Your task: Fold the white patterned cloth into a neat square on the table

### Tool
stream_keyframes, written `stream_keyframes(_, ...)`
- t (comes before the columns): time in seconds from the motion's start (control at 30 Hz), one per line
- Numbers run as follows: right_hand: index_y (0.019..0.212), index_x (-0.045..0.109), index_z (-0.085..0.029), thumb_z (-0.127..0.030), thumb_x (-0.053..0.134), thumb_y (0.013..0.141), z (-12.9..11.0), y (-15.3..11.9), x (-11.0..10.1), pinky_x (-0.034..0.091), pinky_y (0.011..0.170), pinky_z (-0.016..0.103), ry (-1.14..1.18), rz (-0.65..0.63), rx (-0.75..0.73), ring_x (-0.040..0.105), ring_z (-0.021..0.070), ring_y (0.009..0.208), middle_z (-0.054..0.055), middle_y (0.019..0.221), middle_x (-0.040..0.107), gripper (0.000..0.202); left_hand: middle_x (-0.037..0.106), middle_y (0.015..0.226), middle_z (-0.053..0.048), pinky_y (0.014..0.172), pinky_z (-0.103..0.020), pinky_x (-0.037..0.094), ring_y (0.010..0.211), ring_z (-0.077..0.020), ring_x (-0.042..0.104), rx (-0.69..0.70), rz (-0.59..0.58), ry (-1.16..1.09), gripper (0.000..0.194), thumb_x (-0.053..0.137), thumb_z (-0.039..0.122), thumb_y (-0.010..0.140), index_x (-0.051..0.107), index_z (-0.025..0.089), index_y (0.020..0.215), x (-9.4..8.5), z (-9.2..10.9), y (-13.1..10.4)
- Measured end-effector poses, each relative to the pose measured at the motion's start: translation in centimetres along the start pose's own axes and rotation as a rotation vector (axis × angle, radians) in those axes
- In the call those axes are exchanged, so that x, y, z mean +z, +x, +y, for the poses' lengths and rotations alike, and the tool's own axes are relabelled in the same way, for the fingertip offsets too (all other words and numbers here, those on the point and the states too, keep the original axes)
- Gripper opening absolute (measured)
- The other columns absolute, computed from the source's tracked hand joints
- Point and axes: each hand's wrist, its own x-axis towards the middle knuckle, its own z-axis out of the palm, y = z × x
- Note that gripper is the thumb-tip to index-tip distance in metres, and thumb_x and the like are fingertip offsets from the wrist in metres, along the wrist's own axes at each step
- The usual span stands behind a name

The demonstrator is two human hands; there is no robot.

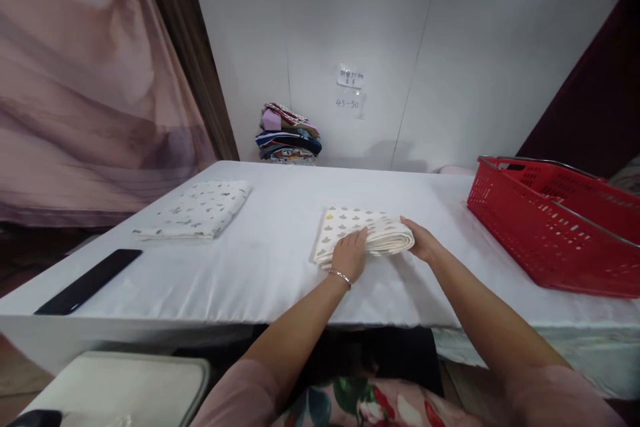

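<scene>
A folded white cloth (345, 219) with small grey printed shapes and one yellow one lies in front of me on the white-covered table. Its right part is doubled over in several layers, the rolled edge raised toward me. My left hand (350, 255), a bracelet on its wrist, grips the near edge beside the fold, fingers bent over the top. At the right end, my right hand (416, 240) is closed on the folded-over layers; its lower fingers are partly hidden behind the cloth. To the left lies another folded white cloth (200, 208) with dark small prints.
A red plastic basket (545, 240) with metal handles stands on the right of the table (240, 287). A black flat object (90, 281) lies at the left front. Folded fabrics (289, 137) are stacked against the back wall. A pale chair-like surface (120, 387) sits below left.
</scene>
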Motion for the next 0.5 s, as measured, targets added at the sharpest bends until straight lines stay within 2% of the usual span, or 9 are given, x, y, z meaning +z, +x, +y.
stream_keyframes(0.07, 0.096, 0.057, -0.020, -0.046, 0.044, 0.082, 1.1, -0.5, -0.1, 0.052, 0.069, 0.030, 0.017, 0.018, -0.022, 0.064, 0.0188, 0.084, 0.005, 0.094, 0.068, 0.032, 0.052, 0.121, -0.008, 0.088, -0.032, 0.041, 0.107, -0.0205, 0.048, -0.022, -0.025, -0.012, 0.066, 0.049, 0.013, 0.072, 0.028, 0.019, 0.134, -1.2, -0.3, 0.7)
stream_keyframes(0.17, 0.103, 0.055, -0.021, -0.047, 0.035, 0.083, 3.5, -1.3, 0.0, 0.053, 0.074, 0.033, -0.039, 0.061, -0.161, 0.060, 0.0205, 0.098, 0.005, 0.109, 0.063, 0.038, 0.051, 0.123, -0.007, 0.085, -0.031, 0.042, 0.107, -0.0214, 0.049, -0.035, -0.062, -0.033, 0.064, 0.048, 0.017, 0.074, 0.028, 0.021, 0.134, -3.1, -0.2, 2.0)
stream_keyframes(0.3, 0.116, 0.046, -0.025, -0.036, 0.048, 0.076, 5.8, -1.6, 0.8, 0.055, 0.068, 0.036, -0.038, 0.092, -0.237, 0.065, 0.0213, 0.086, 0.006, 0.108, 0.064, 0.041, 0.052, 0.121, -0.005, 0.083, -0.031, 0.042, 0.106, -0.0217, 0.050, -0.044, -0.087, -0.069, 0.058, 0.047, 0.020, 0.078, 0.030, 0.026, 0.133, -5.7, 0.7, 4.0)
stream_keyframes(0.4, 0.125, 0.035, -0.032, -0.031, 0.057, 0.072, 4.5, -1.4, 1.4, 0.054, 0.062, 0.032, 0.026, 0.077, -0.254, 0.066, 0.0196, 0.080, 0.002, 0.097, 0.067, 0.057, 0.054, 0.119, -0.002, 0.084, -0.031, 0.042, 0.103, -0.0216, 0.053, -0.067, -0.075, -0.136, 0.053, 0.051, 0.023, 0.077, 0.037, 0.028, 0.128, -8.3, 1.3, 5.7)
stream_keyframes(0.5, 0.137, 0.011, -0.035, -0.030, 0.059, 0.072, 0.5, -1.4, 2.4, 0.053, 0.062, 0.028, 0.054, 0.089, -0.371, 0.065, 0.0182, 0.086, -0.001, 0.091, 0.067, 0.081, 0.062, 0.106, 0.000, 0.081, -0.031, 0.043, 0.094, -0.0209, 0.057, -0.142, 0.007, -0.303, 0.043, 0.053, 0.025, 0.076, 0.048, 0.029, 0.119, -11.3, 0.6, 7.7)
